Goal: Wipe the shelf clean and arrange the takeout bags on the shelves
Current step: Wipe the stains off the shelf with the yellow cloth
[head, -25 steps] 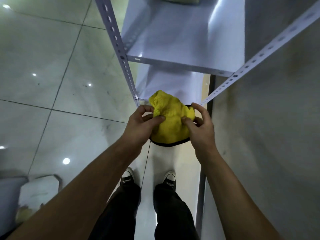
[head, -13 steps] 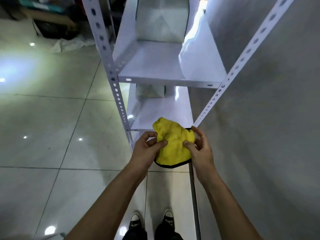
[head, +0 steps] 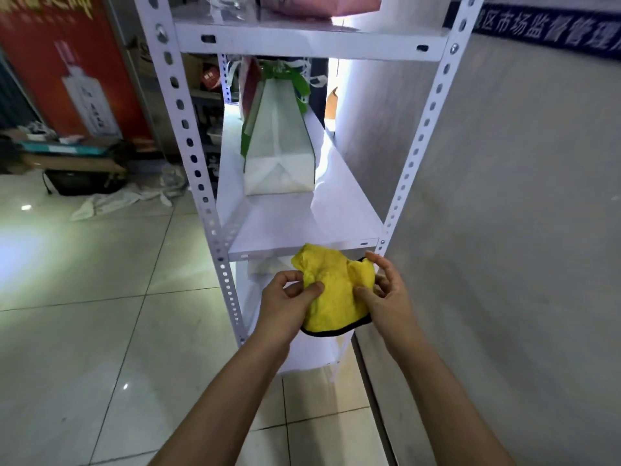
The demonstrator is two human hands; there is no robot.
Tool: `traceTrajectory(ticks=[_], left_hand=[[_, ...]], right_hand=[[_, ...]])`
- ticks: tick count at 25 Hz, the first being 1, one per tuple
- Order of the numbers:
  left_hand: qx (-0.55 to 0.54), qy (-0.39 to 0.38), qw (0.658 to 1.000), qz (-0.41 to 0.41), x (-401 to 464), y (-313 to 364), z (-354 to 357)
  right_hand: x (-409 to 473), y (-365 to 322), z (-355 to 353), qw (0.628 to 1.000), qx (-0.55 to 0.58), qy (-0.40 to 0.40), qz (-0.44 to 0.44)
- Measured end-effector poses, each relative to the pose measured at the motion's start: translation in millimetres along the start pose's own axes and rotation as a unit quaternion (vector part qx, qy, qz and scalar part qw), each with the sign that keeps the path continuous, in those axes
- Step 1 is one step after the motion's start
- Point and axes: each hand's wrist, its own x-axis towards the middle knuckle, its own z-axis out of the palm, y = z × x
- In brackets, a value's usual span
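1. Far left: red poster [head: 72,68] on the wall, boxes and a dark bag [head: 84,181] on the tiled floor [head: 100,314]. Not part of the task.
2. White metal shelf unit [head: 302,227] stands in the middle, against the grey wall [head: 504,230] on the right. Perforated uprights on both near corners.
3. Middle shelf: one white takeout bag [head: 280,153] with green trim and handles stands upright toward the far end; a pink-sided bag is tucked just behind it on the left. The near half of this shelf is bare. A pink bag [head: 322,3] shows on the top shelf, mostly cut off by the frame edge.
4. Left hand [head: 285,304]: thumb and curled fingers pinch the left side of the yellow cloth [head: 336,290].
5. Cloth: bunched, dark-edged, held in the air just in front of and slightly below the middle shelf's near edge. Not touching the shelf.
6. Right hand [head: 386,297]: thumb and lower fingers hold the cloth's right side; upper fingers are loosely spread.
7. Handling judgement: cloth looks soft, light and limp, with no slip risk; best gathered into a pad under a flat palm for wiping. The bags look light, thin-walled and easily crushed or tipped; take them by the handles or low on the sides.
8. Judged step: readying the cloth to wipe the bare near half of the middle shelf.
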Motion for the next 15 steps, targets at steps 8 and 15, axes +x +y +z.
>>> traceTrajectory(ticks=[8,15], left_hand=[[0.079,0.002,0.994,0.069,70.0,48.2,30.6],[0.117,0.008,0.988,0.101,152.5,69.0,51.9]], right_hand=[[85.3,-54.2,6.2,0.996,-0.055,0.035,-0.058],[168.8,-67.5,16.8,0.982,-0.128,0.044,-0.135]])
